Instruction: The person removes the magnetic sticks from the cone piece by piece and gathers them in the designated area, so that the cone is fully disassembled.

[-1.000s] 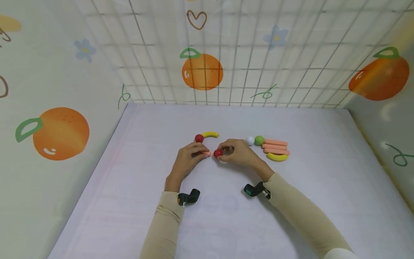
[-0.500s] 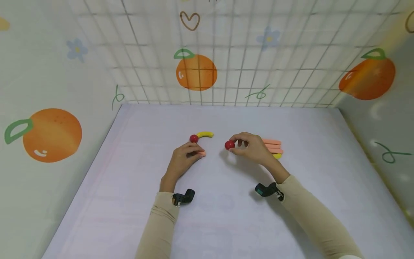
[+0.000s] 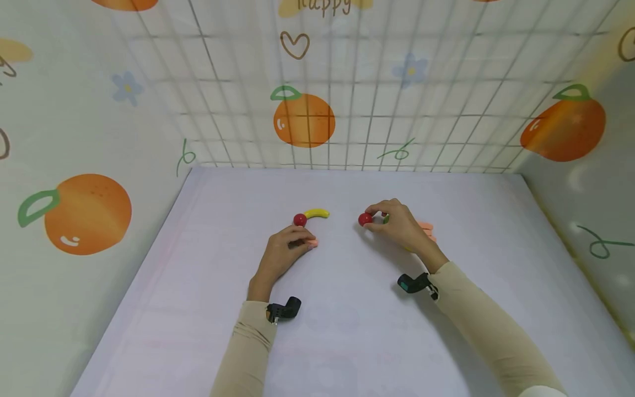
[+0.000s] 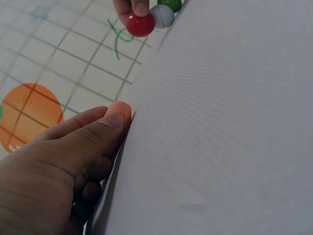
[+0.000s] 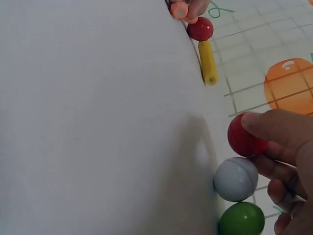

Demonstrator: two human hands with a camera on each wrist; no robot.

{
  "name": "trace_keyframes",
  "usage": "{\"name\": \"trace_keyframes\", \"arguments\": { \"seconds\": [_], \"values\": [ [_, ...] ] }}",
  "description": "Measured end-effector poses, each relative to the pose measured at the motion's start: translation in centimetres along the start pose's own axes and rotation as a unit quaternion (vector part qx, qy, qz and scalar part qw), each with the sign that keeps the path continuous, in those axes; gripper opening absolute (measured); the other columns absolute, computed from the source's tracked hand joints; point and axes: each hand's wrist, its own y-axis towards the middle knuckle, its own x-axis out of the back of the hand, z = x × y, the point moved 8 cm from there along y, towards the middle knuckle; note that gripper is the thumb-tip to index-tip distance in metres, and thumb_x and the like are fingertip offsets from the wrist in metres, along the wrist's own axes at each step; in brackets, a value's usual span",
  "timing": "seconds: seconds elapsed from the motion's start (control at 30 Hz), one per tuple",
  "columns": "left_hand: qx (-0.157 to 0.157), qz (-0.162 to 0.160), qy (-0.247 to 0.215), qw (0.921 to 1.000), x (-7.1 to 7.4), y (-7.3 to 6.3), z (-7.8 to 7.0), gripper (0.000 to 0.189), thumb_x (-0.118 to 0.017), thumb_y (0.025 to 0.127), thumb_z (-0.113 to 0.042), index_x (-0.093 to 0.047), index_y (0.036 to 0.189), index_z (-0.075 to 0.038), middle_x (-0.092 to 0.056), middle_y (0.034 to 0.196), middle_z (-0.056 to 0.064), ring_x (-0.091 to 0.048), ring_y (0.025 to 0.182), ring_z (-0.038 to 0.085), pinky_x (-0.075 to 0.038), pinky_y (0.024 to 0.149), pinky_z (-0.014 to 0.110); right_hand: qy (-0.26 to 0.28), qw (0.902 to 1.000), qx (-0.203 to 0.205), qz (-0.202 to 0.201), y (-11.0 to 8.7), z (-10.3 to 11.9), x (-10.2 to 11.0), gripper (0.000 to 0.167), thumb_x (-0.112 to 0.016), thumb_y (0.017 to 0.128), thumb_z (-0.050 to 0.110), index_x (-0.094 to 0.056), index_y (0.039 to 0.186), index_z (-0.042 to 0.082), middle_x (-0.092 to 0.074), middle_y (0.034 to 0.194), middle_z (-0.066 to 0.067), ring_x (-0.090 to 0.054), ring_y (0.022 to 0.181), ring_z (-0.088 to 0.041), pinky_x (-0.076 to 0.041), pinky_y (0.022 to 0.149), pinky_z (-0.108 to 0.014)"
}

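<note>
My left hand [image 3: 283, 252] rests low on the table and pinches a salmon-pink stick [image 4: 120, 108] between thumb and fingers; most of the stick is hidden. Just beyond its fingers lies a red ball [image 3: 300, 220] against a yellow curved stick [image 3: 317, 213]. With thumb and fingertips, my right hand [image 3: 401, 225] pinches another red ball [image 5: 243, 134]. In the right wrist view, this ball appears right at a white ball [image 5: 235, 179], and a green ball [image 5: 242, 220] sits beside the white one. My right hand covers the white ball in the head view.
Several salmon-pink sticks [image 3: 426, 226] lie beyond my right hand, partly covered by it. A sliver of yellow [image 3: 408, 249] shows beneath the hand. A wall with a grid pattern and printed oranges [image 3: 305, 120] rises along the table's [image 3: 342, 309] far edge.
My right hand has carried its red ball away from the left hand, to the right and slightly farther back. My left hand keeps its hold on the pink stick. The head view has shifted a little.
</note>
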Motion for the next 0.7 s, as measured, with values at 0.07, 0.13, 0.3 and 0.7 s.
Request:
{"name": "trace_keyframes", "arguments": {
  "seconds": [0.07,0.13,0.3,0.7],
  "values": [
    [0.000,-0.001,0.001,1.0000,-0.04,-0.03,-0.01,0.019,-0.079,0.087,-0.020,-0.078,0.106,-0.024,-0.064,0.115,-0.015,-0.059,0.109,0.007,-0.048,0.095,0.030,-0.013,0.9999,0.004,0.002,0.12,-0.25,-0.20,0.034,-0.082,0.086,0.028,-0.073,0.116,0.016,-0.068,0.114,0.000,-0.048,0.109,-0.023,-0.034,0.097,-0.052],
    [-0.004,-0.002,0.003,1.0000,-0.04,-0.01,-0.06,0.019,-0.079,0.087,-0.019,-0.078,0.106,-0.023,-0.064,0.115,-0.014,-0.058,0.110,0.007,-0.048,0.095,0.030,-0.028,0.9996,0.009,0.001,0.24,-0.39,-0.37,0.034,-0.082,0.086,0.030,-0.074,0.116,0.017,-0.068,0.113,0.000,-0.048,0.108,-0.023,-0.028,0.099,-0.054],
    [-0.013,-0.003,0.008,0.9999,0.08,0.18,-0.20,0.020,-0.079,0.087,-0.017,-0.078,0.106,-0.021,-0.064,0.116,-0.014,-0.058,0.111,0.006,-0.047,0.096,0.030,-0.057,0.9980,0.028,-0.002,0.55,-0.40,-0.56,0.034,-0.082,0.086,0.030,-0.074,0.115,0.015,-0.069,0.110,0.000,-0.048,0.107,-0.023,-0.026,0.092,-0.051],
    [-0.016,-0.059,-0.008,0.9981,0.86,0.56,-0.22,0.020,-0.078,0.089,-0.022,-0.077,0.109,-0.019,-0.065,0.113,-0.008,-0.058,0.083,0.012,-0.048,0.070,0.025,-0.102,0.9930,0.053,-0.027,-0.07,0.25,-0.42,0.047,-0.079,0.087,0.033,-0.067,0.126,0.010,-0.059,0.131,-0.010,-0.040,0.128,-0.034,-0.026,0.094,-0.057]
  ]
}}
